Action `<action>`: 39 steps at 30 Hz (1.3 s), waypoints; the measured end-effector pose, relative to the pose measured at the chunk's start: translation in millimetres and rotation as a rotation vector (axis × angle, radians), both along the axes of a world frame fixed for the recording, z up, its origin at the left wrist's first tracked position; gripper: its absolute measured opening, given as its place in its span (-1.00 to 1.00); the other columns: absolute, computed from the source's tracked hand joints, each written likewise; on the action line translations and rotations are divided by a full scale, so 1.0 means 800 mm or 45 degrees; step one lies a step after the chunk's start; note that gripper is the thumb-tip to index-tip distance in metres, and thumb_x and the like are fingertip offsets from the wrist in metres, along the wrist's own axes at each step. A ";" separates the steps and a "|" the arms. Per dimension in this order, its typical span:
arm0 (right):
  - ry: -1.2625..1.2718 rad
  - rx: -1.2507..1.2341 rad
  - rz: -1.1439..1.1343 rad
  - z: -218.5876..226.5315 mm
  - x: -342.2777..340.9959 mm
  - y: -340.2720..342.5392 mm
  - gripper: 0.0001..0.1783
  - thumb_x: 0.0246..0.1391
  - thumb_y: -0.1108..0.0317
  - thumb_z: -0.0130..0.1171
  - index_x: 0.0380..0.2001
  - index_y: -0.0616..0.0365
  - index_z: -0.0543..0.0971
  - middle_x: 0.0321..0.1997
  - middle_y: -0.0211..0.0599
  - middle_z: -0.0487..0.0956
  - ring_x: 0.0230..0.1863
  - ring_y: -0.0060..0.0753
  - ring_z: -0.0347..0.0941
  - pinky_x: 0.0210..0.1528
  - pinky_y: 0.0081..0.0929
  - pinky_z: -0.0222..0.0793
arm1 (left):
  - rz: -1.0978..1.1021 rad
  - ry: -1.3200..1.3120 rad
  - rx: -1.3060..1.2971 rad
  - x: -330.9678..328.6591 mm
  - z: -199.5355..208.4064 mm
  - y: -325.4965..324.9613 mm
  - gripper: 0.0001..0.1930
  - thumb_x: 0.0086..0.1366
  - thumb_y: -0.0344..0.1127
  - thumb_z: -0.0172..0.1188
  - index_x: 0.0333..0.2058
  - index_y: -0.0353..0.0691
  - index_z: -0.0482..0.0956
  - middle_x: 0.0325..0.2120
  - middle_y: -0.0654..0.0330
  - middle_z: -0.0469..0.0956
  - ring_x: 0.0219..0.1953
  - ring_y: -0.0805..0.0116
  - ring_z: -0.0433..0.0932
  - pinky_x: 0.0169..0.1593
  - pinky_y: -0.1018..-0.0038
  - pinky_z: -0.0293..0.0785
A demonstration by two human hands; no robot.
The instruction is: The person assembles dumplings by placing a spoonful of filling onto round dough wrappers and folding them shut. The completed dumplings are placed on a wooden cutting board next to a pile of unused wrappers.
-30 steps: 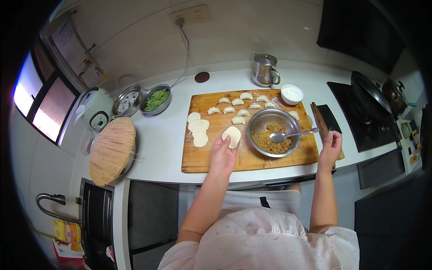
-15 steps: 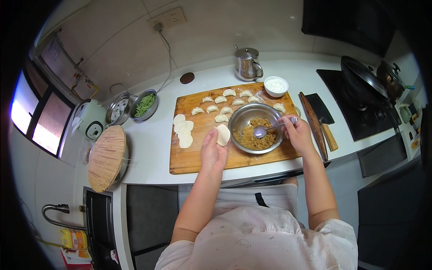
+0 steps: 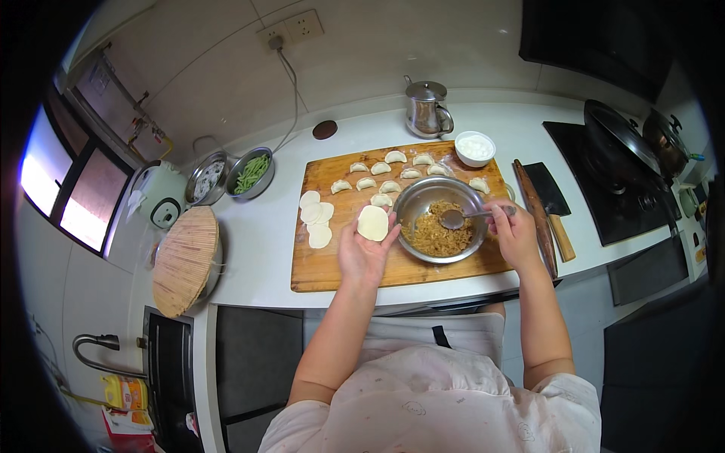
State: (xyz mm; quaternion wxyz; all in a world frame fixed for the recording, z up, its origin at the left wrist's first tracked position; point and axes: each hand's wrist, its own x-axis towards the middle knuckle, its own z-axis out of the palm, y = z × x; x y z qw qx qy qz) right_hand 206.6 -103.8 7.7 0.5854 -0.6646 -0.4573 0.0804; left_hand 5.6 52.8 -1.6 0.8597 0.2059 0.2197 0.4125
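A round dumpling wrapper [image 3: 373, 223] rests across the fingers of my left hand [image 3: 359, 260], palm up, just left of the steel bowl [image 3: 411, 202]. In the bowl lies crumbly brown filling [image 3: 436, 240]. My right hand [image 3: 516, 237] grips a metal spoon [image 3: 453, 220] by its handle at the bowl's right rim, and the spoon's head is over the filling. Several folded dumplings [image 3: 395, 157] lie in loose rows on the wooden board [image 3: 332, 266], behind the bowl and to its left. Flat wrappers [image 3: 320, 213] overlap on the board's left part.
A bowl of white powder [image 3: 475, 147] touches the board's back right corner. Right of it lie a rolling pin [image 3: 535, 215] and a cleaver [image 3: 547, 189], then a black cooktop [image 3: 596, 181]. A steel pot [image 3: 427, 109] stands behind; green beans [image 3: 253, 174] sit in a bowl at left.
My left hand has turned the wrapper to lie flatter, facing up, with its fingers spread more. The spoon has shifted slightly over the filling. The whole view has moved a little.
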 end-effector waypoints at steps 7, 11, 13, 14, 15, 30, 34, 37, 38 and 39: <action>0.001 -0.081 -0.016 0.001 0.000 -0.003 -0.80 0.17 0.36 -0.07 -0.36 0.20 0.52 -0.47 -0.32 0.51 -0.50 -0.55 0.41 -0.44 -0.62 0.34 | -0.014 0.173 0.081 0.001 -0.008 0.002 -0.61 0.39 -0.15 -0.27 0.04 -0.30 0.24 -0.08 0.00 0.41 -0.11 0.12 0.48 -0.08 0.23 0.48; -0.074 -0.039 -0.037 -0.002 0.000 0.002 -0.81 0.16 0.38 -0.07 -0.35 0.20 0.52 -0.46 -0.29 0.51 -0.47 -0.51 0.42 -0.40 -0.58 0.34 | -0.024 0.133 0.062 0.000 -0.013 0.005 -0.59 0.39 -0.11 -0.26 0.02 -0.31 0.26 -0.09 0.01 0.42 -0.11 0.13 0.47 -0.05 0.22 0.45; -0.125 -0.010 -0.049 -0.001 -0.001 0.005 -0.82 0.15 0.39 -0.05 -0.34 0.21 0.53 -0.44 -0.25 0.52 -0.43 -0.43 0.44 -0.36 -0.54 0.35 | 0.008 0.138 0.018 0.000 -0.011 0.004 -0.58 0.39 -0.08 -0.26 0.01 -0.31 0.28 -0.10 0.01 0.42 -0.11 0.14 0.47 -0.03 0.22 0.43; -0.148 0.005 -0.056 0.000 -0.001 0.008 -0.83 0.14 0.39 -0.04 -0.34 0.21 0.53 -0.42 -0.23 0.52 -0.41 -0.38 0.45 -0.34 -0.51 0.35 | 0.009 0.129 0.013 -0.001 -0.011 0.004 -0.59 0.38 -0.10 -0.23 0.00 -0.30 0.28 -0.11 0.02 0.43 -0.11 0.14 0.47 -0.03 0.22 0.44; -0.172 0.019 -0.064 0.001 -0.002 0.010 -0.83 0.13 0.39 -0.02 -0.34 0.22 0.53 -0.41 -0.20 0.53 -0.39 -0.32 0.46 -0.31 -0.48 0.36 | 0.009 0.121 0.008 -0.002 -0.011 0.004 -0.61 0.38 -0.11 -0.21 0.00 -0.29 0.28 -0.12 0.04 0.44 -0.11 0.14 0.47 -0.04 0.22 0.45; -0.529 -0.190 0.157 0.022 -0.045 0.019 -0.87 0.05 0.38 0.05 -0.37 0.15 0.55 -0.35 -0.19 0.54 -0.30 -0.13 0.47 -0.26 -0.34 0.38 | 0.004 0.186 -0.015 0.002 -0.022 0.005 -0.69 0.33 -0.15 -0.08 -0.09 -0.24 0.33 -0.19 0.09 0.45 -0.14 0.17 0.48 -0.09 0.29 0.47; -0.456 -0.138 0.094 0.015 -0.036 0.019 -0.87 0.05 0.38 0.04 -0.37 0.15 0.55 -0.36 -0.20 0.54 -0.32 -0.12 0.47 -0.27 -0.34 0.38 | -0.018 0.147 -0.036 0.001 -0.029 0.009 -0.65 0.33 -0.10 -0.08 -0.05 -0.22 0.32 -0.20 0.09 0.45 -0.15 0.17 0.48 -0.11 0.30 0.48; -0.537 -0.190 0.121 0.016 -0.043 0.014 -0.87 0.06 0.38 0.04 -0.37 0.15 0.55 -0.37 -0.20 0.54 -0.33 -0.11 0.46 -0.28 -0.34 0.38 | 0.008 0.161 0.023 0.002 -0.025 0.005 -0.66 0.33 -0.12 -0.09 -0.03 -0.21 0.31 -0.20 0.10 0.45 -0.16 0.18 0.48 -0.13 0.31 0.49; -0.545 -0.168 0.144 0.014 -0.046 0.014 -0.87 0.05 0.38 0.04 -0.37 0.16 0.55 -0.37 -0.20 0.54 -0.33 -0.11 0.46 -0.28 -0.34 0.38 | 0.009 0.172 0.025 0.002 -0.025 0.005 -0.66 0.34 -0.13 -0.09 -0.03 -0.20 0.31 -0.19 0.10 0.45 -0.16 0.18 0.48 -0.12 0.31 0.48; -0.555 -0.147 0.165 0.012 -0.049 0.014 -0.86 0.05 0.38 0.04 -0.37 0.16 0.55 -0.37 -0.20 0.54 -0.33 -0.11 0.46 -0.28 -0.34 0.38 | 0.008 0.183 0.026 0.003 -0.025 0.005 -0.66 0.34 -0.13 -0.09 -0.02 -0.20 0.31 -0.18 0.10 0.45 -0.16 0.18 0.48 -0.12 0.30 0.48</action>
